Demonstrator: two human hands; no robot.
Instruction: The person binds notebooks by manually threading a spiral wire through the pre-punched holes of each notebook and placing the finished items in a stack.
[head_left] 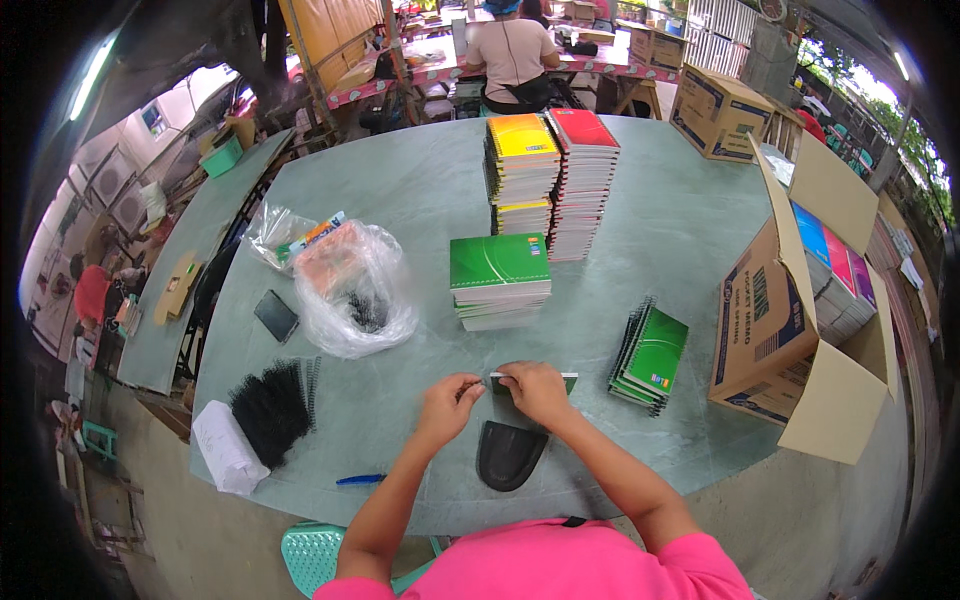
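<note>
My right hand (536,392) grips a small green notebook (571,379) stood on edge, with the white page edge uppermost. To its left, the fingers of my left hand (453,404) are pinched together close to the notebook's left end; what they hold, if anything, is too small to make out. A black curved pad (510,458) lies just below my right hand. Beyond my hands is a stack of green notebooks (500,280) with no coils showing. Several green notebooks with black spiral coils (650,355) are piled to the right.
Yellow notebooks (524,140) and red notebooks (584,135) stand in tall stacks behind. On the left are a plastic bag (350,310), a dark phone-like slab (276,316), black coils (272,408), a white bundle (228,447) and a blue pen-like tool (360,480). An open carton (757,310) stands right.
</note>
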